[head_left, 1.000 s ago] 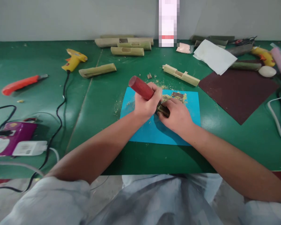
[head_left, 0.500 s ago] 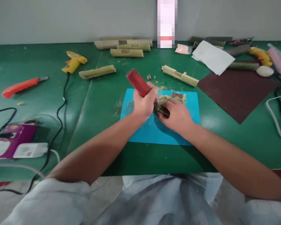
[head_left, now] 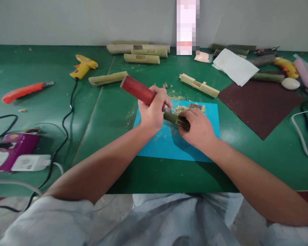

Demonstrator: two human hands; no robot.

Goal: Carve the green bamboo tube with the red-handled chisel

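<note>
My left hand (head_left: 152,112) is closed around a tool with a red wooden handle (head_left: 137,90), which sticks out up and to the left. The tool's working end meets a short dark green bamboo piece (head_left: 176,119) lying on a blue mat (head_left: 164,143). My right hand (head_left: 199,130) is closed over the right end of that bamboo piece and presses it onto the mat. Pale shavings (head_left: 181,109) and a small dark chip (head_left: 195,106) lie just behind my hands.
On the green table (head_left: 105,112) lie several cut bamboo sections (head_left: 141,53), a notched one (head_left: 199,85), a yellow glue gun (head_left: 82,66) with black cord, an orange knife (head_left: 24,91), a purple box (head_left: 14,152), brown sandpaper (head_left: 261,102) and white paper (head_left: 234,66).
My left hand has drawn the red-handled tool back to the left and tilted it flatter, so more of the bamboo piece shows. My right hand stays on it.
</note>
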